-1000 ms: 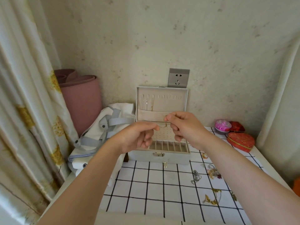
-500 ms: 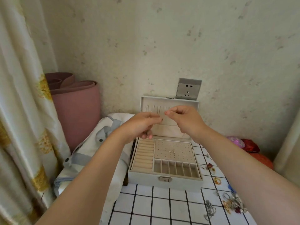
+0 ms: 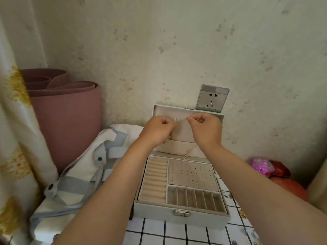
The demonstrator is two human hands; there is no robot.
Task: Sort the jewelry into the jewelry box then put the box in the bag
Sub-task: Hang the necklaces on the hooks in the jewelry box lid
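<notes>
Before box [image 3: 159, 215] lid, raised: left grip [image 3: 159, 129] and right grip [image 3: 206, 129] each pinch thin gold chain [image 3: 178, 121]; bag [image 3: 79, 172] left of box.

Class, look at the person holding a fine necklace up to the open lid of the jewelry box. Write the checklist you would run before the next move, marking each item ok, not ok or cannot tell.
1. The lid of the jewelry box open and upright: ok.
2. Both the left hand and the right hand pinch the necklace: ok.
3. A free spot in the lid for it: cannot tell, the hands cover that part.
4. The pendant clear of the tray: cannot tell.
5. The bag lying beside the box: ok.
6. The table free of unsorted jewelry: not ok, loose pieces lie at the right.
</notes>
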